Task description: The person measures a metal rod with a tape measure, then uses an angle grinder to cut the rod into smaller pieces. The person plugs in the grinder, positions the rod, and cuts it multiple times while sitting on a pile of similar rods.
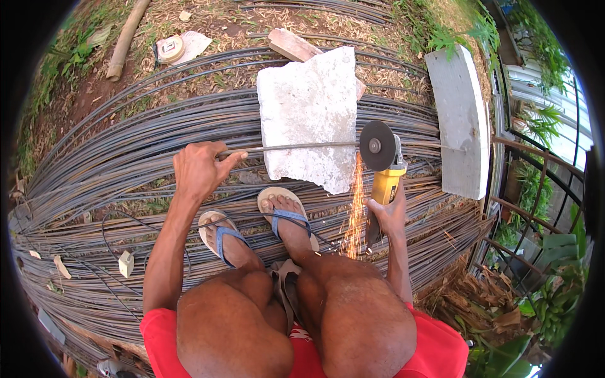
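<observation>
My left hand [203,167] is closed around the left end of a thin steel rod [309,146]. The rod lies level across a rough white slab [307,107], and its right part runs to the disc of an angle grinder [386,183]. My right hand [390,213] grips the yellow body of this grinder, with the dark disc [376,145] upright at the slab's right edge. Orange sparks [357,214] stream down from the disc toward my feet. Where disc and rod meet is partly hidden behind the disc.
Long bundles of steel rods [157,129] cover the ground beneath me. Another pale slab [455,120] stands at the right, near a metal frame [535,164]. My sandalled feet [287,217] rest close to the sparks. A dark cable [113,236] winds across the rods at left.
</observation>
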The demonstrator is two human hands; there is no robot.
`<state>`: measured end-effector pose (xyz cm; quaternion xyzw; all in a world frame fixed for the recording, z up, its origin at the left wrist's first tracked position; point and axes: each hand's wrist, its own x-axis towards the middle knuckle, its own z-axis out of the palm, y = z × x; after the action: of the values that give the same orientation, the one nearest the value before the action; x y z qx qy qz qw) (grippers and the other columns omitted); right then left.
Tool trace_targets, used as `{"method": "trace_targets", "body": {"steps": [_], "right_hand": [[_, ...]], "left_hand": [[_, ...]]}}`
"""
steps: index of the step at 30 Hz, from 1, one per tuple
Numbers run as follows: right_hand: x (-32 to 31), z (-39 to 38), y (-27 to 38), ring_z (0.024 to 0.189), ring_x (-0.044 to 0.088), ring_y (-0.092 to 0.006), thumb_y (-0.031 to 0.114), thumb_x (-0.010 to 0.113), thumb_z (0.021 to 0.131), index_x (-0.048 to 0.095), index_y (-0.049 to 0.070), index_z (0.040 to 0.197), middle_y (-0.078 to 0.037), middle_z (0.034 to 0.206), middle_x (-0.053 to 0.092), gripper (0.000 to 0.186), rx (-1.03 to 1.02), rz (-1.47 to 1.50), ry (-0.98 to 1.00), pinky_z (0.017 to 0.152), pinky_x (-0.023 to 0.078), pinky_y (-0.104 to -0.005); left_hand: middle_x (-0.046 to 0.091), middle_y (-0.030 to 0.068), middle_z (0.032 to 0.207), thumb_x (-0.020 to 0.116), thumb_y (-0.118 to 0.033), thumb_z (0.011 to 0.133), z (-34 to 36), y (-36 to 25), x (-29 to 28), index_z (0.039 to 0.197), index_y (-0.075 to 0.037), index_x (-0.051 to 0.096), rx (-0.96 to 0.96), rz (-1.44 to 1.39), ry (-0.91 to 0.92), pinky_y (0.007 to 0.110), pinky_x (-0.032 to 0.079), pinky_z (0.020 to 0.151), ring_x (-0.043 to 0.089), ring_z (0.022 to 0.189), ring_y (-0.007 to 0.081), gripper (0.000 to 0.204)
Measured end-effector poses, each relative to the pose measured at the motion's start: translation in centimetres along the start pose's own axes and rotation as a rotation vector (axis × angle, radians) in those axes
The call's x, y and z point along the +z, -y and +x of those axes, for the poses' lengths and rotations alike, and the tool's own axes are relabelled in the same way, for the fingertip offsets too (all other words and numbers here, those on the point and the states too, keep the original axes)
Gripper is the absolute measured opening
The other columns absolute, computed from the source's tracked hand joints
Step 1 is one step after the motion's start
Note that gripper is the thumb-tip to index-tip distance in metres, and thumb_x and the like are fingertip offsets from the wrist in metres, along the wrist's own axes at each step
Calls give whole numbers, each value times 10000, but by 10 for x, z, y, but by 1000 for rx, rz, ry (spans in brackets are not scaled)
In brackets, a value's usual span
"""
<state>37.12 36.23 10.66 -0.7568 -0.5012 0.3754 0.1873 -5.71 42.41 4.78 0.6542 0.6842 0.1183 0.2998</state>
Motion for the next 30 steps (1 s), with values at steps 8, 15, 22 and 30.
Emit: {"method": "trace_targets", "body": {"steps": [8,15,22,30], "right_hand": [[0,1,2,990,656,-215,100,809,731,499,-26,1414,-137,1142,677,760,-59,4,-12,889,548,-376],[-1,-8,4,977,647,-194,75,798,740,508,-16,1399,-125,1132,670,726,47,-35,17,878,545,-364],[4,5,8,996,643,-197,79,778,739,516,-18,1391,-122,1130,671,709,-37,45,-8,906,536,-367],[-3,-7,10,1039,635,-213,93,810,726,499,-8,1434,-127,1188,656,780,17,5,27,944,526,-379]], "left_hand": [[641,104,568,886,-534,806,0,1,1,806,-30,809,20,9,-31,416,427,482,579,467,253,510],[649,105,580,894,-525,797,-1,1,2,829,-35,821,22,-10,-49,416,429,483,577,468,256,497],[661,101,591,891,-523,800,-1,0,0,849,-46,830,15,1,-39,419,440,491,598,486,259,483],[674,101,595,884,-529,806,-1,1,1,856,-52,832,15,0,-32,417,453,496,622,498,263,483]]}}
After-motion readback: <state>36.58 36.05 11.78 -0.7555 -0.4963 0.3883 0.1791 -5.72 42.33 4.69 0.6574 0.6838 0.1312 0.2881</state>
